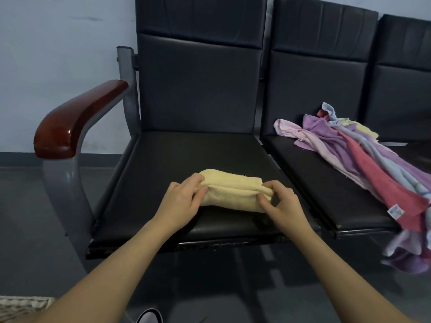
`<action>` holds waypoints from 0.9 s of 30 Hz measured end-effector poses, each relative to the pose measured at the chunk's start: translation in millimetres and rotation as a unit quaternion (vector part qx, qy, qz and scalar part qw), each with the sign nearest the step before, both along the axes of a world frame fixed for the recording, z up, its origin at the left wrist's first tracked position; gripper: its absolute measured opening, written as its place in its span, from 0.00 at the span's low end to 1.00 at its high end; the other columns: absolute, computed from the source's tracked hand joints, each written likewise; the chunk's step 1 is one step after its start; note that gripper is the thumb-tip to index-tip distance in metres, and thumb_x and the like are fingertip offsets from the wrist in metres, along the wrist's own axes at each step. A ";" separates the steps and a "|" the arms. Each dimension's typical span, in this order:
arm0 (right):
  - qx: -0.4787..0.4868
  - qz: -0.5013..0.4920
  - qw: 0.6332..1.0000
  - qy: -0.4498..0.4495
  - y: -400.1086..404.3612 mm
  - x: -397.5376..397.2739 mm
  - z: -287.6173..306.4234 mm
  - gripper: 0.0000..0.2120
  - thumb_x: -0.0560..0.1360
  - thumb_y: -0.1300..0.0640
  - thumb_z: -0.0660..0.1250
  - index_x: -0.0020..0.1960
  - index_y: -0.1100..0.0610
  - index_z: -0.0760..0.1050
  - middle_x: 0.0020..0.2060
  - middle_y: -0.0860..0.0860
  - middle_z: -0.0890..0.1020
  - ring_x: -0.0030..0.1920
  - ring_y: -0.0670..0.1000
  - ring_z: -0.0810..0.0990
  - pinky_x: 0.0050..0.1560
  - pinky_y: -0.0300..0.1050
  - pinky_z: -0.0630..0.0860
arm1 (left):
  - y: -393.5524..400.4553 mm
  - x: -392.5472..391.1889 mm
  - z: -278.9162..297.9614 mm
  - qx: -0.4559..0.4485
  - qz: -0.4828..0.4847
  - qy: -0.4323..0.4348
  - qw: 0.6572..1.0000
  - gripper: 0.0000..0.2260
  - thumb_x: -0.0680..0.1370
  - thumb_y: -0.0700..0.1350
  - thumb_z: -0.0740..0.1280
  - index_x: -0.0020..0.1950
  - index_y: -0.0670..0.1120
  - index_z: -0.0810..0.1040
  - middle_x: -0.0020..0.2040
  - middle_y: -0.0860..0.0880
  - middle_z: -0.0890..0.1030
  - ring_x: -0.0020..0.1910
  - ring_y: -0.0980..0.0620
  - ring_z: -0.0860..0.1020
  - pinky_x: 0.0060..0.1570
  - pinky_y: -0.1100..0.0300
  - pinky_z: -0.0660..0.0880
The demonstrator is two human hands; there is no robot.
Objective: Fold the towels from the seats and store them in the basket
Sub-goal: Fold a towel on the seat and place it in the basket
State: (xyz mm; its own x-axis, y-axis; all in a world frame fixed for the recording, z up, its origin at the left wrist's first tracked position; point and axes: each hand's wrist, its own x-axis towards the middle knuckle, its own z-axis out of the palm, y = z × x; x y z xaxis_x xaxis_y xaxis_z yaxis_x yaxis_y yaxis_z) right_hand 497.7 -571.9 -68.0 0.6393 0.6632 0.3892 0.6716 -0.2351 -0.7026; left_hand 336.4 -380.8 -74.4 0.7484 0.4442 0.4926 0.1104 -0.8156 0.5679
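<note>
A pale yellow towel (233,191), folded into a narrow strip, lies on the black seat (177,157) in front of me. My left hand (184,201) pinches its left end between thumb and fingers. My right hand (279,203) pinches its right end the same way. On the neighbouring seat (326,190) to the right lies a heap of unfolded towels (363,157) in pink, purple, light blue, yellow and red, and some hang over that seat's front edge. A woven basket (21,307) shows only as a corner at the bottom left.
A wooden armrest (70,124) on a grey metal frame stands left of the seat. A third seat (405,73) is at the far right. Grey floor lies in front of the seats, and a shoe tip (150,317) shows at the bottom edge.
</note>
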 end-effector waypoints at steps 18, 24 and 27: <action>-0.120 -0.197 0.971 0.061 59.7 45.2 0.1 0.11 0.75 0.51 0.66 0.57 0.50 0.76 0.54 0.45 0.74 0.57 0.48 0.72 0.64 0.48 0.60 | 32.9 90.0 18.0 -0.004 0.236 0.110 0.965 0.11 0.78 0.54 0.64 0.54 0.48 0.73 0.50 0.51 0.76 0.43 0.51 0.75 0.39 0.56 0.69; -0.136 -0.121 0.979 0.091 61.4 47.3 1.2 0.11 0.79 0.54 0.59 0.57 0.45 0.78 0.46 0.41 0.78 0.43 0.33 0.69 0.56 0.34 0.48 | 41.8 84.2 7.2 0.235 0.029 0.003 0.972 0.16 0.77 0.52 0.58 0.45 0.48 0.85 0.49 0.52 0.84 0.49 0.50 0.81 0.51 0.54 0.70; -0.132 -0.125 0.981 0.075 60.2 46.4 0.5 0.11 0.79 0.53 0.59 0.57 0.45 0.78 0.46 0.40 0.79 0.44 0.32 0.69 0.55 0.33 0.48 | 34.8 77.6 11.3 0.252 -0.026 0.183 0.950 0.24 0.79 0.58 0.47 0.65 0.54 0.77 0.66 0.56 0.75 0.67 0.53 0.71 0.63 0.53 0.64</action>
